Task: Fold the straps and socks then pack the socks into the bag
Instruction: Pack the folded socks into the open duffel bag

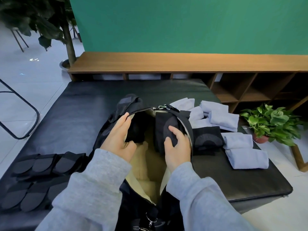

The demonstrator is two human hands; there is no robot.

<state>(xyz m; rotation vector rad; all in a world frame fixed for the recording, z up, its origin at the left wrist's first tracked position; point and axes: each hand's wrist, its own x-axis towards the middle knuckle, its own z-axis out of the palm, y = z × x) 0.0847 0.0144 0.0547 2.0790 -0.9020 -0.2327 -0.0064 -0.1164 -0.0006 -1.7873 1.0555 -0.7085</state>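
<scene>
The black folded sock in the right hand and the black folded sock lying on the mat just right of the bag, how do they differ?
The held sock is pinched by the right hand and stands nearly upright in the bag's opening; the loose sock lies flat on the black mat, untouched. The held one is partly hidden by fingers and the bag's rim; the loose one shows fully. Both are black, folded, with a grey curved patch.
</scene>
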